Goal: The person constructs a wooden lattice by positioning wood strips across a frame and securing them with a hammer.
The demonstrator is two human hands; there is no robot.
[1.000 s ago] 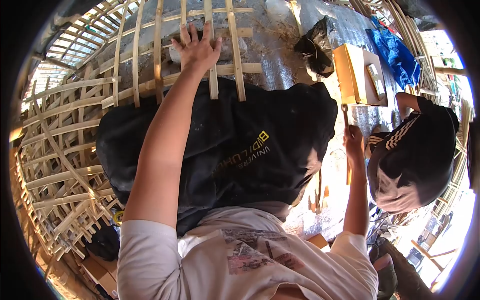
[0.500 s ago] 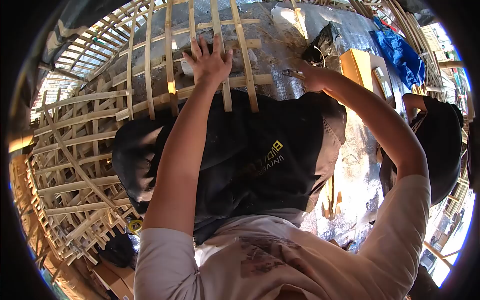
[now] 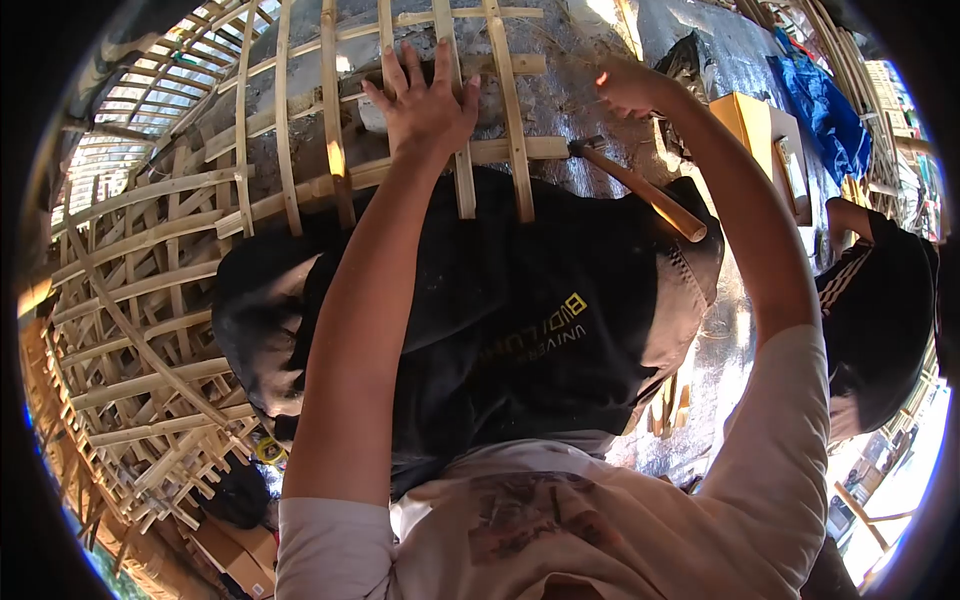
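My left hand [image 3: 428, 112] lies flat with fingers spread on a lattice of pale bamboo strips [image 3: 507, 110], touching its upright strips. A grey block [image 3: 372, 112] shows partly under the lattice by that hand. My right hand [image 3: 638, 90] is over the ground beyond the lattice's right end, fingers curled in; whatever is between them is hidden. Below it a hammer [image 3: 645, 190] with a wooden handle rests free, its head by the end of a lattice strip and its handle on my knee. Dark clothing [image 3: 480, 290] covers my lap under the lattice's near ends.
More bamboo lattice [image 3: 150, 310] is stacked at the left. A cardboard box [image 3: 750, 125], a blue plastic sheet [image 3: 825, 115] and a black bag [image 3: 690, 60] are at the upper right. Another person in dark clothing [image 3: 880, 310] sits close on the right. A yellow tape roll [image 3: 270, 450] sits lower left.
My right hand has let go of the hammer and moved up, away from it. The hammer now lies on my knee. My left hand stays spread on the lattice.
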